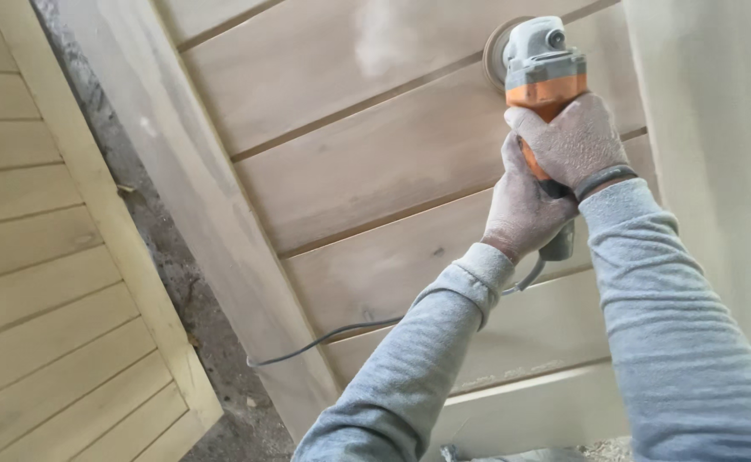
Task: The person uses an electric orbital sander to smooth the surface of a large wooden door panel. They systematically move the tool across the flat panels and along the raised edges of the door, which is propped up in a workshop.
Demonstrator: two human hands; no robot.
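Note:
Both my hands grip an orange and grey power sander. My right hand wraps the tool's body near its head. My left hand holds the rear handle just below it. The sander's round disc presses against a slatted wooden panel with grooves between its boards. Both hands and my grey sleeves are coated in pale dust. A pale dust patch marks the board to the left of the disc.
The sander's grey cord trails down left across the panel. A thick wooden frame post stands at the right. Another slatted wooden panel lies at the left, with a strip of rough concrete floor between them.

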